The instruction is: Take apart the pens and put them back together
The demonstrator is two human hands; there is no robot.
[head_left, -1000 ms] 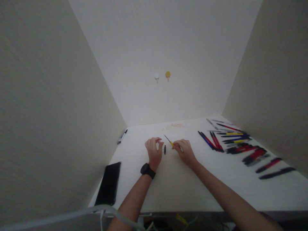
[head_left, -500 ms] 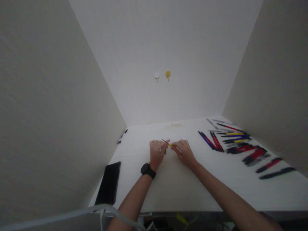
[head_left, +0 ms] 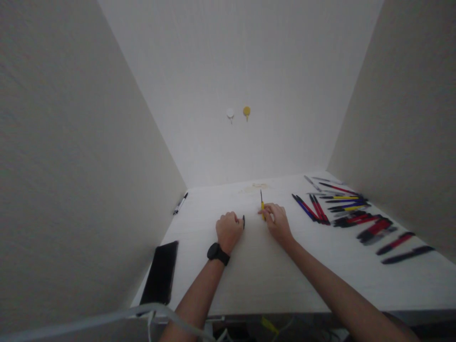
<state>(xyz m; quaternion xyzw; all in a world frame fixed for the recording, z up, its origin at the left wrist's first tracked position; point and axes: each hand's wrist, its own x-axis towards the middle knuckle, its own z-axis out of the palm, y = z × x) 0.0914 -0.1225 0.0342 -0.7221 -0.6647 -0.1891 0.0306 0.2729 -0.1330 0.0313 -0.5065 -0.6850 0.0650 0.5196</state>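
My right hand pinches a yellow pen piece between thumb and fingers. From its far end a thin dark refill sticks out, pointing toward the back wall. Left of it, my left hand is curled closed, palm side down, with a small black pen part showing at the thumb. Whatever else may lie inside those fingers is hidden. The two hands are apart, low over the white table. A black watch is on the left wrist.
Several red, black, blue, yellow and grey pens lie along the right side. A black phone rests at the left edge, with a pen beyond it. Thin rubber bands lie at the back. A pale cable crosses the lower left.
The hands have separated. My right hand has turned the yellow piece from slanting left to nearly upright in view, away from my left hand. The black part at my left thumb now shows more clearly.
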